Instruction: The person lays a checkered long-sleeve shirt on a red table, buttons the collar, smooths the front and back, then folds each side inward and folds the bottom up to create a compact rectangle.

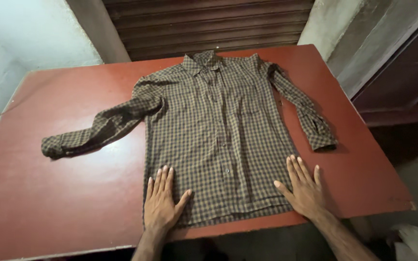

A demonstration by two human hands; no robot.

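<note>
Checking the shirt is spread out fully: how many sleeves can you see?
2. One sleeve stretches out left across the red table; the other sleeve lies down the shirt's right side. Neither is hidden.

Red table (pixel 49 193) bears a checked shirt (pixel 214 135) (spread flat).

Left hand (pixel 162 203): bare, no ring, no watch, entering at 7 o'clock. Right hand (pixel 304 187): bare, forearm unsleeved, entering at 5 o'clock.
</note>
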